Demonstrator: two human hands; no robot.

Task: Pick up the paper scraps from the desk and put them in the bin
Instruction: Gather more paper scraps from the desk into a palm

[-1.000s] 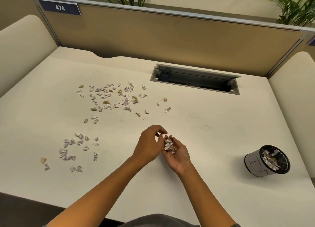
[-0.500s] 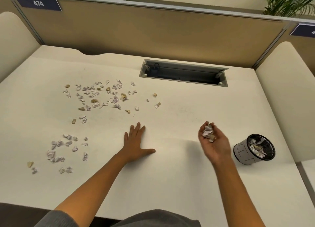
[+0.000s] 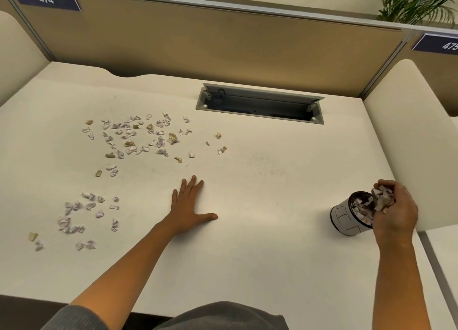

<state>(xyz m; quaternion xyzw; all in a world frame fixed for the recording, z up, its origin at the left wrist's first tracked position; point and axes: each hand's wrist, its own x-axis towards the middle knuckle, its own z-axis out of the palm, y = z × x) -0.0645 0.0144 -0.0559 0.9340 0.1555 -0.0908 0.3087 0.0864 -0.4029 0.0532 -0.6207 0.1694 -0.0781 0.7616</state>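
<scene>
My right hand point(image 3: 394, 210) is at the right edge of the bench point(image 3: 260, 230), just over the mouth of the small bin point(image 3: 347, 218). Its fingers are curled around a handful of paper scraps point(image 3: 383, 197), cupped loosely so the small pieces do not fall out on the way. The bin stands tilted, with its opening turned toward me and to the right, and it has already many scraps inside. I hold the hand directly at the rim because such light pieces would scatter if I let them go from higher.

My left hand point(image 3: 189, 205) lies flat on the bench near the middle, fingers straight and a little spread, the thumb out to the side. It holds nothing. I think it rests there to support me while I reach to the right.

Much paper is not yet collected. One larger group of scraps point(image 3: 138, 136) lies toward the far left part of the bench, with a few single pieces spreading to the middle. A second, smaller group point(image 3: 81, 218) lies near the left front corner. Both are well apart from the bin, so I judge the task to be only partly done.

Next I should open my right fingers over the bin, carefully, because it stands tilted and looks light, so a push could roll it.
</scene>
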